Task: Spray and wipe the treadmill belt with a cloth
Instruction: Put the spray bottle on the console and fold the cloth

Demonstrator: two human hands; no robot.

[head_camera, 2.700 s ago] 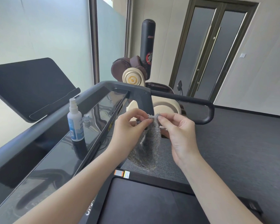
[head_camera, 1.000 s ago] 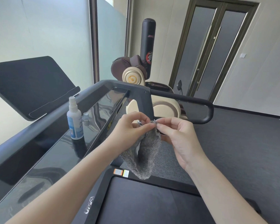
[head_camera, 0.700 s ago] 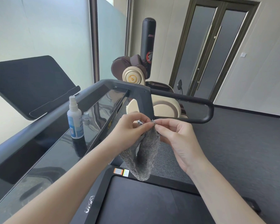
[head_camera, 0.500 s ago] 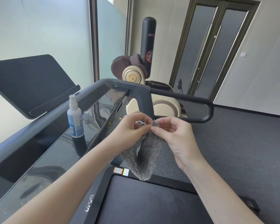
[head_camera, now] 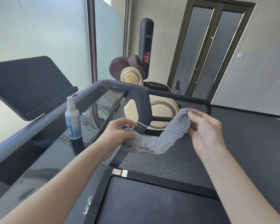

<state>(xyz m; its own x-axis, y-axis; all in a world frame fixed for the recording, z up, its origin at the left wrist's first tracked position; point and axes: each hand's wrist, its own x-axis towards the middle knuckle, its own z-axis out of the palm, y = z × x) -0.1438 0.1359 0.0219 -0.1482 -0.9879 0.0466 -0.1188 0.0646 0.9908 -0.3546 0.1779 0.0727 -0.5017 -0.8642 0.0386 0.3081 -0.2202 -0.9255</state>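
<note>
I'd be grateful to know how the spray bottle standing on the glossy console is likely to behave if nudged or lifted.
The spray bottle is tall and narrow, so a sideways nudge would probably tip it. The console under it looks glossy, so it might also slide. Small and plastic-looking, it is likely light.

Both bare forearms reach up from the lower corners toward mid-frame. The left hand grips one end of the cloth with curled fingers. The right hand, higher and further right, pinches the other end between thumb and fingertips.
</note>
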